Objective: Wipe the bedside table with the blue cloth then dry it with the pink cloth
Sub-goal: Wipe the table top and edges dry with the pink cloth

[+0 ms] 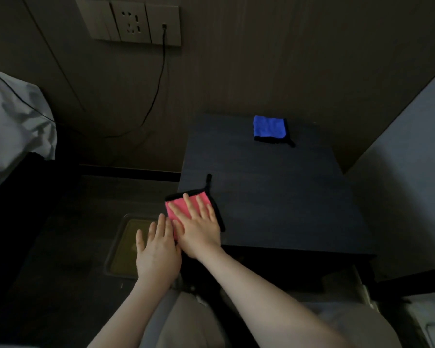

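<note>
Drying was underway: right hand (199, 228) pressed flat, unclenched, on pink cloth (183, 205); left hand (157, 252) hovered released; next sweep needed the bedside surface (274, 197).

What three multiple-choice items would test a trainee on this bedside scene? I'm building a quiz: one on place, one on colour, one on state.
1. Where is the blue cloth?
A. Far part of the table, near the wall
B. On the floor
C. Under the left hand

2. What colour is the cloth under the right hand?
A. Green
B. Pink with black trim
C. White

3. How is the right hand placed?
A. Fisted in the air
B. Pinching the blue cloth
C. Flat, fingers spread on the pink cloth

Key: 1 A, it lies alone at the far side; 2 B, pink shows around the fingers; 3 C, the palm presses down at the table's near left corner, while the left hand hovers open beside it.
</note>
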